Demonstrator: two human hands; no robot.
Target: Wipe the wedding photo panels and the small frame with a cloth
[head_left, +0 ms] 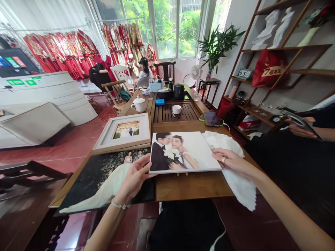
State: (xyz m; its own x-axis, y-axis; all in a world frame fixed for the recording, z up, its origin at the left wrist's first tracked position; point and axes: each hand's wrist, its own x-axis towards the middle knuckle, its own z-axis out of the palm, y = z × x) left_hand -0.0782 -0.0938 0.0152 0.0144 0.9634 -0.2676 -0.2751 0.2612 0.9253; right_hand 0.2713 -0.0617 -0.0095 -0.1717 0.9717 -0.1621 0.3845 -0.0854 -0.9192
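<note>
A white wedding photo panel (195,148) lies flat on the wooden table (188,186). My left hand (134,177) grips its left edge, thumb on top. My right hand (231,162), a ring on one finger, rests with fingers stretched flat on the panel's right edge and on a white cloth (235,174) that trails off the table's front. A large dark photo print (102,183) lies under my left hand, to the left of the panel. Behind it sits a white framed photo (124,132).
Farther back on the table are a teapot (138,104), a cup (177,109), kettles and a phone (212,119). Another person's hand holds a phone (300,123) at the right. Someone sits by the window. Red garments hang on racks; shelves stand at the right.
</note>
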